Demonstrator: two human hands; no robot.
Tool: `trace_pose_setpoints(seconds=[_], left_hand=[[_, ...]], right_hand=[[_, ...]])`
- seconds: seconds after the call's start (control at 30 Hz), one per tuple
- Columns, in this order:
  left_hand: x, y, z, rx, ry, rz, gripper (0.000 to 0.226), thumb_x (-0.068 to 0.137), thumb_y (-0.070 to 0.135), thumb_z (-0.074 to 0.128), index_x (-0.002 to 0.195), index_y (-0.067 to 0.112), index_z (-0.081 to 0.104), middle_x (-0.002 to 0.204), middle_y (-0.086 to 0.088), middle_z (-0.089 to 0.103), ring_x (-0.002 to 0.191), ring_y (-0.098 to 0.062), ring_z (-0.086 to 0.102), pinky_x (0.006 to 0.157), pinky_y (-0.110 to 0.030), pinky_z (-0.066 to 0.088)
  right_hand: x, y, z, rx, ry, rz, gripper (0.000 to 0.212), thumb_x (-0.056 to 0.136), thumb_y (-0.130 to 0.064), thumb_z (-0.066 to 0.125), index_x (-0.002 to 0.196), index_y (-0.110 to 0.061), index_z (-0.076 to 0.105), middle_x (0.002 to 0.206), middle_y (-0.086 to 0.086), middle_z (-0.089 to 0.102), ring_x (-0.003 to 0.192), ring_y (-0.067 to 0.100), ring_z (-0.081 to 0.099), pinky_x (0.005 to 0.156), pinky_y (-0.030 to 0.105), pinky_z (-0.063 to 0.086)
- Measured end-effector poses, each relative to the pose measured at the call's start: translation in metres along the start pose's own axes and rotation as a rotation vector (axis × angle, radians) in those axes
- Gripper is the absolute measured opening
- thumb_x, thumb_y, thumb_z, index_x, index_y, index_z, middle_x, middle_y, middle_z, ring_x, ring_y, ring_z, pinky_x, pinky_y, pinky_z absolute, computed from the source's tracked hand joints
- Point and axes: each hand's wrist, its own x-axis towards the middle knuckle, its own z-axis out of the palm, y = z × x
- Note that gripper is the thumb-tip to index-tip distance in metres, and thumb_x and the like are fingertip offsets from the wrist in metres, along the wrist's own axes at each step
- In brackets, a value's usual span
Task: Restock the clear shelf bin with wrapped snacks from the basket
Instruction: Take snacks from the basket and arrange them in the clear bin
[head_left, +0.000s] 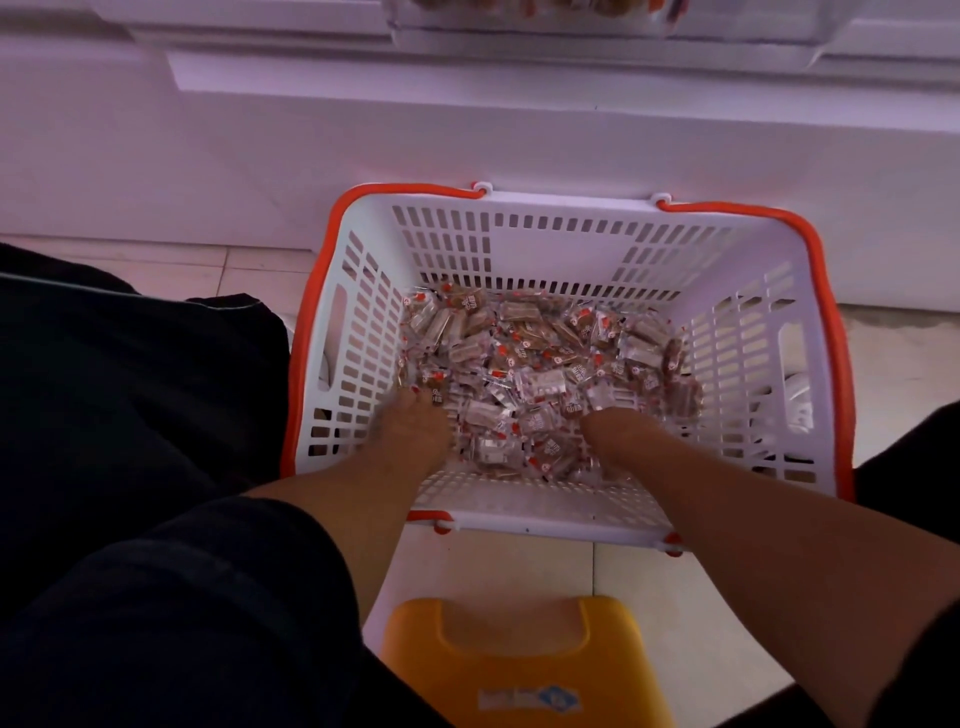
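A white basket with an orange rim (519, 249) stands on the floor against the shelf base. A heap of small wrapped snacks (545, 353) covers its bottom. My left hand (415, 428) reaches into the near left of the heap, its fingers stretched forward onto the wrappers. At the near right my right hand (623, 434) is pushed into the heap, with its fingers buried under snacks. The clear shelf bin (597, 28) shows only as a strip at the top edge, with snacks inside.
White shelf base (467, 135) runs behind the basket. A yellow stool (519, 660) sits between my knees, close to the basket's near wall. My dark-clothed legs fill the left and right sides. Tiled floor (639, 587) lies underneath.
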Motion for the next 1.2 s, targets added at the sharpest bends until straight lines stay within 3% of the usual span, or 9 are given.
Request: trace_pose_setpoints(seconds=[0.1,0.27,0.4,0.6,0.73,0.8,0.97,1.07,1.2], left_hand=[[0.003,-0.006,0.001,0.016,-0.026,-0.062,0.054,0.092,0.029,0.058,0.142,0.011,0.047,0.159,-0.021,0.019,0.144,-0.044,0.016,0.118,-0.054,0.02],[0.004,-0.005,0.001,0.002,-0.118,-0.015,0.041,0.094,0.019,0.054,0.133,0.007,0.056,0.137,-0.015,0.054,0.127,-0.034,0.048,0.107,-0.046,0.044],[0.001,-0.003,-0.004,-0.12,-0.178,-0.001,0.035,0.092,0.017,0.063,0.126,0.007,0.064,0.124,-0.012,0.064,0.111,-0.028,0.062,0.098,-0.039,0.052],[-0.002,-0.002,-0.025,-0.598,-0.093,0.138,0.037,0.096,0.036,0.06,0.064,0.017,0.054,0.065,-0.002,0.045,0.062,-0.018,0.045,0.058,-0.027,0.037],[-0.021,-0.002,-0.059,-0.986,-0.087,0.209,0.042,0.095,0.053,0.055,0.112,0.018,0.072,0.118,-0.004,0.067,0.104,-0.028,0.065,0.093,-0.041,0.051],[-0.036,-0.004,-0.085,-1.099,-0.055,0.225,0.044,0.093,0.056,0.053,0.109,0.02,0.073,0.132,-0.017,0.06,0.117,-0.039,0.059,0.102,-0.051,0.047],[-0.079,-0.027,-0.169,-1.19,0.016,0.337,0.031,0.09,0.047,0.061,0.079,0.021,0.073,0.092,-0.011,0.073,0.098,-0.037,0.07,0.097,-0.054,0.053],[-0.111,-0.036,-0.215,-1.097,0.032,0.472,0.032,0.1,0.023,0.059,0.069,0.014,0.062,0.064,0.0,0.057,0.072,-0.022,0.068,0.091,-0.052,0.056],[-0.165,-0.043,-0.267,-0.718,0.232,0.586,0.024,0.093,0.024,0.068,0.114,0.014,0.065,0.087,-0.009,0.062,0.073,-0.019,0.064,0.078,-0.043,0.059]], right_hand=[[-0.008,0.008,0.0,-0.06,-0.013,0.063,0.039,0.085,-0.007,0.061,0.124,-0.008,0.059,0.128,0.013,0.063,0.118,0.031,0.061,0.094,0.043,0.053],[-0.015,-0.001,-0.019,0.046,-0.131,0.016,0.032,0.082,-0.018,0.076,0.112,-0.01,0.071,0.114,0.006,0.069,0.098,0.02,0.066,0.075,0.024,0.05],[-0.017,-0.009,-0.024,0.139,-0.203,-0.01,0.032,0.079,-0.002,0.075,0.11,-0.007,0.073,0.109,0.011,0.07,0.094,0.026,0.069,0.071,0.029,0.057],[-0.023,-0.008,-0.047,0.457,-0.132,-0.008,0.027,0.079,-0.01,0.078,0.099,0.006,0.072,0.087,0.016,0.074,0.068,0.023,0.071,0.059,0.028,0.058],[-0.042,-0.006,-0.093,0.88,-0.055,-0.1,0.012,0.087,-0.005,0.07,0.095,0.003,0.067,0.077,0.011,0.065,0.058,0.014,0.06,0.054,0.026,0.055],[-0.058,-0.004,-0.114,1.164,-0.057,-0.158,0.011,0.087,-0.001,0.069,0.096,-0.004,0.065,0.077,0.007,0.063,0.061,0.011,0.061,0.056,0.023,0.056],[-0.116,0.016,-0.176,1.344,-0.042,-0.327,0.026,0.09,-0.002,0.065,0.116,-0.005,0.059,0.079,0.008,0.064,0.065,0.012,0.063,0.059,0.023,0.055],[-0.158,0.021,-0.216,1.257,0.006,-0.395,0.021,0.092,-0.006,0.064,0.112,-0.011,0.063,0.082,0.006,0.062,0.068,0.011,0.061,0.058,0.021,0.053],[-0.212,0.023,-0.258,1.044,0.13,-0.46,0.028,0.091,-0.003,0.064,0.119,-0.002,0.062,0.086,0.005,0.061,0.071,0.009,0.056,0.06,0.018,0.049]])
